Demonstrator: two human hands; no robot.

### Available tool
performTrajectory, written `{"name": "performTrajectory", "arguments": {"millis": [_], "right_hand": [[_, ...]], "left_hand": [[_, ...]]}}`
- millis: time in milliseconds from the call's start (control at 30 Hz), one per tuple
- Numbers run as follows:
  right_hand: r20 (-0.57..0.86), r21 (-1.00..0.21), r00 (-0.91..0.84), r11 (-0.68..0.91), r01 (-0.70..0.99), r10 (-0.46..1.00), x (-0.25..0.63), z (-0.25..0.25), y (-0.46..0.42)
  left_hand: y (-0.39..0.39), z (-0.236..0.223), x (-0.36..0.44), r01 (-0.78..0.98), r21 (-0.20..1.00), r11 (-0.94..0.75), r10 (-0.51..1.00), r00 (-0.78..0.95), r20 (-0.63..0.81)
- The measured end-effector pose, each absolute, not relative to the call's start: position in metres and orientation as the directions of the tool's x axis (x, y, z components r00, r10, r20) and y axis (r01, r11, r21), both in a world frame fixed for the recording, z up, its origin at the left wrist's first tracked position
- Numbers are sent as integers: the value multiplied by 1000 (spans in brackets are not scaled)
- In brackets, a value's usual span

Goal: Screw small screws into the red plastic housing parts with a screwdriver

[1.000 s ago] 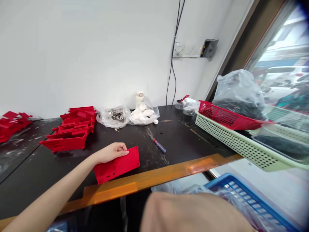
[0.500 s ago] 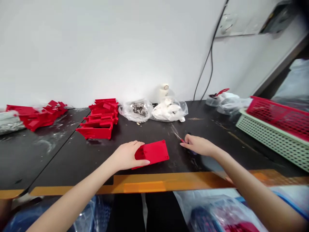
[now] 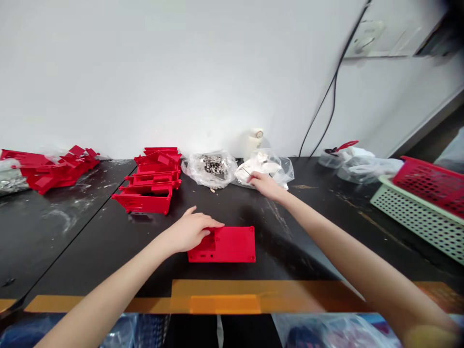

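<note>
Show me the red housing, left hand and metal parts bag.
red housing [image 3: 234, 245], head view, top face
left hand [image 3: 190, 231], head view, back of the hand
metal parts bag [image 3: 212, 165], head view, middle of the bag

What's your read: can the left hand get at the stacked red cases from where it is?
Probably yes. The left hand rests on the flat red case, and the stacked red cases sit just beyond it, with only dark benchtop between them.

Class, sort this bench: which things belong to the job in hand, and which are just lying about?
Job in hand:
- red plastic casing under the left hand
- screwdriver, apparently, only a thin shaft showing, in the right hand
- plastic bag of white parts at that hand

Lying about:
- stacked red casings
- bag of metal hardware
- green perforated basket
</note>
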State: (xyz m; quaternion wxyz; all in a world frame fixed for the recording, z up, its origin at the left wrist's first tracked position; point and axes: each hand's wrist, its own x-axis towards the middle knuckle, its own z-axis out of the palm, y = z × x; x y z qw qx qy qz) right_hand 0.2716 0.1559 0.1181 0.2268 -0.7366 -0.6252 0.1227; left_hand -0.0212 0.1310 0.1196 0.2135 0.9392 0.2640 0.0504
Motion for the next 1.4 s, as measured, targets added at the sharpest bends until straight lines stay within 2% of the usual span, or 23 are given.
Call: {"name": "performTrajectory", "arguments": {"millis": [167,233,300,400,467,533,600,700,767,833,900,967,1167,1400], "right_hand": [[161,-467,230,-131,875,960,242,117,240],[162,-437,220,-131,890,962,230,116,264],[151,-403,194,-119,907,969,221,113,284],[123,-366,152,-97,925,981,210,104,308],[103,-352,133,-89,932,986,206,98,322],[88,-343,116,-79,936,989,202,91,332],[77,-339,97,-66,938,992,200,84,340],[70,-333,86,-58,941,994,196,79,348],[68,-330,93,-66,942,993,195,77,352],[65,-334,110,-83,939,992,194,78,354],[67,-345,135,-104,933,989,195,78,353],[76,-363,157,-119,924,985,197,78,351],[66,-484,175,-122,866,982,202,81,337],[36,-779,166,-77,622,985,195,120,271]], "left_hand": [[101,111,26,489,280,-826,545,820,176],[85,104,34,511,294,-808,572,799,182],[75,98,33,420,364,-831,501,850,161],[77,97,18,183,441,-879,282,944,170],[83,99,5,53,423,-905,161,961,224],[90,100,-6,-8,370,-929,117,943,313],[97,100,-18,65,322,-944,197,896,398],[108,97,-36,419,370,-829,554,704,444],[119,97,-46,641,503,-580,815,470,340],[131,98,-52,716,622,-317,939,328,101],[144,99,-52,710,680,-185,922,365,-131],[154,100,-48,664,728,-171,843,481,-241],[165,88,-36,424,895,-140,704,678,-211],[162,78,-38,321,942,-97,708,687,-162]]}}
